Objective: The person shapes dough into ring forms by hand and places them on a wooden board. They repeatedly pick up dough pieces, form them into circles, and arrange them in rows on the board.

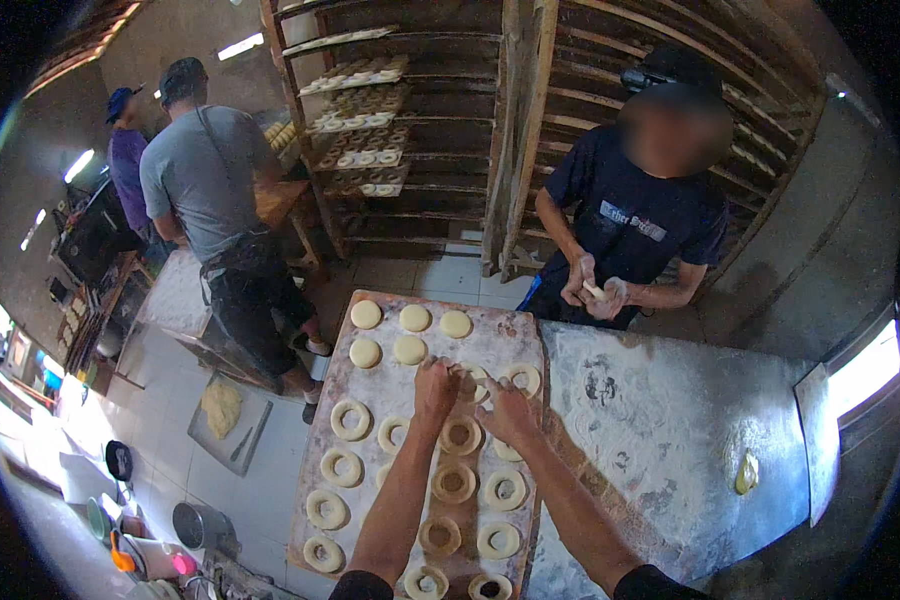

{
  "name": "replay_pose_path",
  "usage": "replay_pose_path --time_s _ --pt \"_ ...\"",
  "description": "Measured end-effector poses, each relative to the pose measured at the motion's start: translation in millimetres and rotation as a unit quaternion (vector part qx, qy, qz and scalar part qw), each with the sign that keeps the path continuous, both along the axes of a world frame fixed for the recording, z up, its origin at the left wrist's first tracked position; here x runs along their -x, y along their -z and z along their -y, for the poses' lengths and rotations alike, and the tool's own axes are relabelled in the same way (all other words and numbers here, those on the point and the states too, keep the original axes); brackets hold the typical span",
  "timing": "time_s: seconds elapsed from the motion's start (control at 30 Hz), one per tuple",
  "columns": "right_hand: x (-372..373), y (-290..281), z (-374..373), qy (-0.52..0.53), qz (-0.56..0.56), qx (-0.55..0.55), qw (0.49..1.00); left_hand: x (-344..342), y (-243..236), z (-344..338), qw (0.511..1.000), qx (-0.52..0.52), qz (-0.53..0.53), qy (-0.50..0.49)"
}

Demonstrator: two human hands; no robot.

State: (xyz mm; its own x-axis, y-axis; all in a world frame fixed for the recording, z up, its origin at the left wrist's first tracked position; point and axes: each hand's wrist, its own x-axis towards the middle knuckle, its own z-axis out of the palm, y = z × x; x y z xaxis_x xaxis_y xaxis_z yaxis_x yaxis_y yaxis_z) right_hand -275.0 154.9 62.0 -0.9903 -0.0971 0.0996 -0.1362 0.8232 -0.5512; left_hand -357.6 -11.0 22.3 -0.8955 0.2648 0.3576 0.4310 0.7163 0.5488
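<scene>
Both my hands are at a dough ring (473, 383) over the floured board (370, 455). My left hand (436, 390) is closed at the ring's left side, fingers curled. From the right, my right hand (510, 412) pinches at its near right edge. My fingers partly cover this ring. Just beyond my hands lie several flat round dough discs without holes, one of them a pale disc (410, 349). Rows of shaped dough rings fill the nearer part of the board, among them a ring (351, 420) on the left and a ring (506, 489) on the right.
A floured metal table (670, 430) adjoins the board on the right, with a small dough lump (747, 473) on it. Across it a co-worker (635, 200) handles dough. Racks (355, 120) with trays stand behind. Left, a dough tray (232, 420) lies on the floor near another person (205, 170).
</scene>
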Motion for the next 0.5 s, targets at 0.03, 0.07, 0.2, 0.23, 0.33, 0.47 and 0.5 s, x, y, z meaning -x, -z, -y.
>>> replay_pose_path --time_s 0.03,0.07,0.2,0.23,0.33,0.47,0.5 --pt "1.4 -2.4 3.3 0.014 0.026 -0.003 1.000 -0.3 0.3 -0.2 0.999 -0.036 -0.024 -0.003" --pt "7.7 -4.0 7.3 0.022 0.005 -0.004 1.000 -3.7 1.2 1.5 0.997 -0.064 -0.034 -0.006" --pt "48.2 7.2 31.4 -0.019 -0.051 -0.007 0.998 18.5 -2.3 53.6 0.984 0.025 -0.032 -0.174" --pt "66.8 12.0 40.4 -0.048 -0.073 -0.006 0.996 34.4 -6.5 67.9 0.963 0.037 -0.034 -0.264" --pt "121.9 33.1 81.8 -0.131 -0.147 -0.016 0.980 57.3 -17.8 105.8 0.942 0.135 -0.064 -0.300" --pt "150.0 70.6 146.3 -0.033 -0.022 -0.051 0.998 55.5 -27.3 135.4 0.970 0.147 0.074 -0.181" --pt "142.9 82.1 118.6 -0.029 -0.022 -0.021 0.999 54.0 -27.7 139.8 0.967 0.186 0.073 -0.156"
